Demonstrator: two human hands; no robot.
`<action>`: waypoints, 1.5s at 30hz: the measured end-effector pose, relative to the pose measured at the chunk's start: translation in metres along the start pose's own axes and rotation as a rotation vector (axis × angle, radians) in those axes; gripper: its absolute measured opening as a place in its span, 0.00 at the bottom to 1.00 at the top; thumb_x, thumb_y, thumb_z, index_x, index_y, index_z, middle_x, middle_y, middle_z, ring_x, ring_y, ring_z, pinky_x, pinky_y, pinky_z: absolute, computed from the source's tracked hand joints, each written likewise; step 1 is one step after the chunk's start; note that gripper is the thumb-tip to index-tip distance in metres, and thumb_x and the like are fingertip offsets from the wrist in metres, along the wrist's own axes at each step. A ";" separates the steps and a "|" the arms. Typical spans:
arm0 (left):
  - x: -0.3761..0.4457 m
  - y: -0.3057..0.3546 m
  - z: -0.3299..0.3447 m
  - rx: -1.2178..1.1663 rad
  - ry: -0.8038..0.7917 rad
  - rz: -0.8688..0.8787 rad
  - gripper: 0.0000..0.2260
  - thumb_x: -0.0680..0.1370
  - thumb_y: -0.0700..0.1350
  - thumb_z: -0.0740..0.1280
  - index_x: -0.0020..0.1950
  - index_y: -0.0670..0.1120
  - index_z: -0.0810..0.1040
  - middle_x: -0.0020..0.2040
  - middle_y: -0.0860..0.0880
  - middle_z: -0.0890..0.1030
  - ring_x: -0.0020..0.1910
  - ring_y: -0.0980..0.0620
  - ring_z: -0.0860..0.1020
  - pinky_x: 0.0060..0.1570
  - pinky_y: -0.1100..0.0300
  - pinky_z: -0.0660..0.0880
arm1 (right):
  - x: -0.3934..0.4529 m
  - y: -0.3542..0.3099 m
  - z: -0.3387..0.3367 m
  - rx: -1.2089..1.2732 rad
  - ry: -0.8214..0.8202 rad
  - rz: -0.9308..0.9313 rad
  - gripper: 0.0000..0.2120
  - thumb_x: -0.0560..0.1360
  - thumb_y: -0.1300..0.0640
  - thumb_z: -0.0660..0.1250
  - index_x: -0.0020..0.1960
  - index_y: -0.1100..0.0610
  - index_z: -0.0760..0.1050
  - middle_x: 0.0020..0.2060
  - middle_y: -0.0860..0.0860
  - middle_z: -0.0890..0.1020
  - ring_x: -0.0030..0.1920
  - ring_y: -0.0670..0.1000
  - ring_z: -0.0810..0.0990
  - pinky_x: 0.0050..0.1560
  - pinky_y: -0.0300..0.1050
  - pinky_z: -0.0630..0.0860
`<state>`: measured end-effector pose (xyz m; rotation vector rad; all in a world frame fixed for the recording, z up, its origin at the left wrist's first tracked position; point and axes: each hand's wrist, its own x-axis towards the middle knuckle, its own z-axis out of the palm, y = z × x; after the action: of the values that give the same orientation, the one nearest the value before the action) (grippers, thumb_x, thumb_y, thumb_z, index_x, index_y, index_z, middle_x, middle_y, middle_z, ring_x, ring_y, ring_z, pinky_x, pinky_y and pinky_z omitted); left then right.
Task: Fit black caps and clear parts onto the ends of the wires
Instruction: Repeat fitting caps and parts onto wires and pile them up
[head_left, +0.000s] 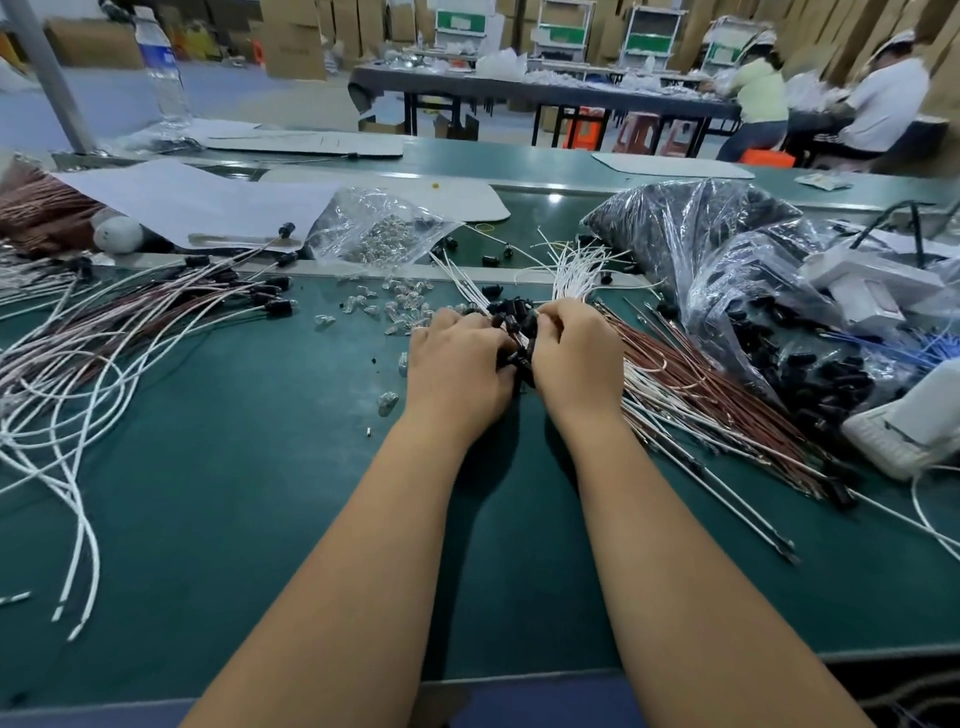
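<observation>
My left hand (457, 364) and my right hand (576, 353) meet over a small heap of black caps (514, 325) at the middle of the green table, fingers curled into the caps; what each pinches is hidden. White wires (571, 265) fan out beyond the heap, and red and white wires (691, 384) lie under and right of my right hand. Loose clear parts (395, 306) are scattered left of the heap. A pile of wires with black caps fitted on their ends (119, 322) spreads across the left.
A clear bag of clear parts (379, 234) lies behind the heap. A large plastic bag of black caps (737, 270) fills the right side, with white boxes (872, 291) beside it. Paper sheets (197, 202) and a water bottle (163, 73) stand far left. People work at a far table.
</observation>
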<state>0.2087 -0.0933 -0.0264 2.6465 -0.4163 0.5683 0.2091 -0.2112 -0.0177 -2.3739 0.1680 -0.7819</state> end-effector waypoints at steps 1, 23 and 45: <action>0.001 -0.002 0.000 -0.026 0.014 -0.024 0.11 0.74 0.53 0.67 0.55 0.55 0.82 0.54 0.53 0.80 0.58 0.46 0.68 0.54 0.53 0.63 | 0.000 0.000 0.001 0.019 -0.003 -0.001 0.10 0.79 0.61 0.60 0.54 0.59 0.79 0.51 0.56 0.81 0.51 0.55 0.77 0.43 0.38 0.62; 0.003 -0.053 -0.027 -1.062 0.169 -0.378 0.10 0.75 0.29 0.67 0.50 0.42 0.81 0.41 0.45 0.83 0.39 0.52 0.83 0.50 0.59 0.80 | -0.015 -0.044 0.025 0.217 0.048 -0.134 0.06 0.76 0.63 0.64 0.49 0.60 0.79 0.44 0.53 0.81 0.48 0.54 0.77 0.46 0.43 0.71; -0.002 -0.048 -0.035 -1.075 0.072 -0.347 0.11 0.72 0.31 0.71 0.43 0.48 0.83 0.39 0.45 0.85 0.40 0.52 0.83 0.49 0.61 0.80 | -0.017 -0.036 0.020 0.274 -0.097 -0.217 0.14 0.75 0.70 0.62 0.57 0.62 0.80 0.49 0.56 0.83 0.51 0.54 0.80 0.51 0.39 0.73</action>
<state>0.2130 -0.0355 -0.0135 1.5985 -0.1494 0.2126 0.2038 -0.1667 -0.0167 -2.1835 -0.2275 -0.7345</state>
